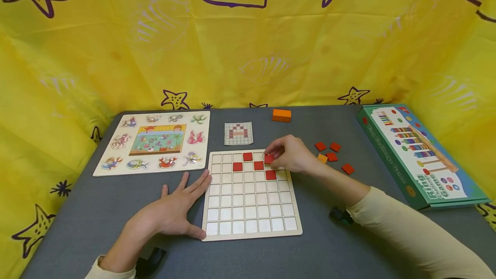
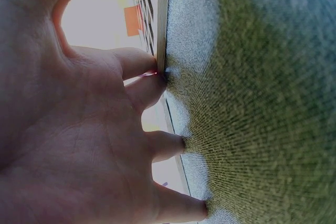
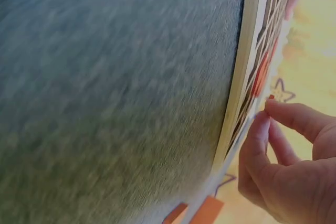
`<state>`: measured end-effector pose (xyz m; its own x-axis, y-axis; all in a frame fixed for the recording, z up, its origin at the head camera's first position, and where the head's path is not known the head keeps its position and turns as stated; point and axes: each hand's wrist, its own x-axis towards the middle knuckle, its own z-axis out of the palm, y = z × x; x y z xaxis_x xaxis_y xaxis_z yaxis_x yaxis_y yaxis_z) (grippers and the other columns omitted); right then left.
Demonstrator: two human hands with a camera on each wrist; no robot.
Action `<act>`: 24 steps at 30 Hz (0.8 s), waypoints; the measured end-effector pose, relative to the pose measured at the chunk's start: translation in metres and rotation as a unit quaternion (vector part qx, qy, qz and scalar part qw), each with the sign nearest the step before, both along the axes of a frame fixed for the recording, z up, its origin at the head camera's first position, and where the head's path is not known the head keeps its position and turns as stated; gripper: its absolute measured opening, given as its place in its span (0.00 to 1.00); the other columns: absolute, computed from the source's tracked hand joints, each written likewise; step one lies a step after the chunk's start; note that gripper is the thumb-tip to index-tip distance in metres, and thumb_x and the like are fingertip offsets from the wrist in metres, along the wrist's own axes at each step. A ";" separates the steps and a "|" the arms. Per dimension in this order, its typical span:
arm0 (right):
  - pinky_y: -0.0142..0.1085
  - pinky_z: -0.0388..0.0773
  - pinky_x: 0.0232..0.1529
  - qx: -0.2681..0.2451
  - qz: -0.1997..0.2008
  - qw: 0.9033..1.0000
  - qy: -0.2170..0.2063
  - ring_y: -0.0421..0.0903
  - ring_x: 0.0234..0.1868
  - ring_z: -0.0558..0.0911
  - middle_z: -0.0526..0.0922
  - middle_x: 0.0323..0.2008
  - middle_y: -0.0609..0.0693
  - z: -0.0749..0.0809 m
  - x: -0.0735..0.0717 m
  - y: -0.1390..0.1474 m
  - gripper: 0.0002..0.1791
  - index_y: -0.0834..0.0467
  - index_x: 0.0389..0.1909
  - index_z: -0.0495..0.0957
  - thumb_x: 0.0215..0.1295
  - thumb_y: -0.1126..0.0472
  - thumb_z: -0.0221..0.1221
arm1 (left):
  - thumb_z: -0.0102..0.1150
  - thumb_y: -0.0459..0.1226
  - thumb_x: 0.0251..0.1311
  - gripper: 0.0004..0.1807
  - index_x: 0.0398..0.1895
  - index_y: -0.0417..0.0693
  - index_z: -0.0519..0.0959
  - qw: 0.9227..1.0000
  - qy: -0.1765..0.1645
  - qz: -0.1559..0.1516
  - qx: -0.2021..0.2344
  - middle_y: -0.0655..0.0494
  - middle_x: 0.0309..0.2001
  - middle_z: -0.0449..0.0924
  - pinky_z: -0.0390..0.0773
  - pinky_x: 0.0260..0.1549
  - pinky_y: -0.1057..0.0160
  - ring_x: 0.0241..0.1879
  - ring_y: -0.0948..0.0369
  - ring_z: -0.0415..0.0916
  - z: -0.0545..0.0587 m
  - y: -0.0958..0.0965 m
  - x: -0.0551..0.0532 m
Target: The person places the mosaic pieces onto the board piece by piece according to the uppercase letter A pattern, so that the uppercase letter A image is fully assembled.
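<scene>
A wooden grid board [image 1: 252, 238] lies on the grey table, with several red square tiles set in its upper cells, one of them a red tile [image 1: 247, 156] in the top row. My right hand [image 1: 291, 154] pinches another red tile [image 1: 268, 159] between thumb and fingers over the upper right cells. In the right wrist view the pinching right hand [image 3: 294, 156] is at the board's edge, and only a sliver of the tile shows. My left hand [image 1: 176, 210] lies with fingers spread, its fingertips and thumb touching the board's left edge.
Behind the board are a small pattern card [image 1: 238, 141] and an orange block [image 1: 281, 116]. Loose red tiles [image 1: 348, 168] and an orange tile [image 1: 322, 158] lie to the right. A sea-animal puzzle board [image 1: 151, 172] sits left, a green game box [image 1: 395, 175] far right.
</scene>
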<state>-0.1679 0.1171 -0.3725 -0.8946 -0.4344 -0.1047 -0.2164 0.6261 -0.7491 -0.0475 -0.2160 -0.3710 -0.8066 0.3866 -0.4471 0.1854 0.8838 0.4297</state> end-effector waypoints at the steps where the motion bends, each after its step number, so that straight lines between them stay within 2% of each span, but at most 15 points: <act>1: 0.35 0.82 0.43 -0.001 0.002 1.000 0.000 0.42 0.37 0.84 0.90 0.37 0.49 0.000 0.001 -0.003 0.15 0.57 0.42 0.90 0.51 0.67 0.75 | 0.82 0.63 0.39 0.75 0.87 0.62 0.42 1.000 0.000 0.000 -0.001 0.62 0.87 0.32 0.31 0.59 0.11 0.82 0.34 0.26 0.000 0.000 0.000; 7: 0.34 0.82 0.42 -0.001 0.017 1.000 0.003 0.42 0.36 0.83 0.89 0.35 0.48 0.000 0.006 -0.018 0.14 0.56 0.40 0.90 0.51 0.68 0.75 | 0.81 0.64 0.39 0.75 0.87 0.62 0.42 1.000 0.001 0.000 -0.002 0.61 0.87 0.32 0.32 0.59 0.11 0.82 0.33 0.27 0.000 0.000 0.000; 17: 0.33 0.82 0.41 -0.010 0.040 0.999 -0.031 0.41 0.36 0.83 0.88 0.35 0.48 0.002 0.015 -0.040 0.15 0.56 0.42 0.89 0.52 0.70 0.73 | 0.81 0.65 0.39 0.75 0.87 0.62 0.42 1.000 0.003 -0.003 0.000 0.61 0.87 0.33 0.32 0.58 0.11 0.82 0.33 0.26 -0.001 0.000 0.000; 24: 0.31 0.82 0.40 -0.012 0.072 0.997 -0.019 0.40 0.34 0.83 0.88 0.33 0.48 0.001 0.018 -0.057 0.15 0.58 0.41 0.89 0.49 0.72 0.71 | 0.81 0.65 0.39 0.75 0.87 0.62 0.42 1.000 0.003 -0.003 -0.003 0.61 0.87 0.33 0.32 0.58 0.11 0.82 0.33 0.27 -0.001 0.000 0.000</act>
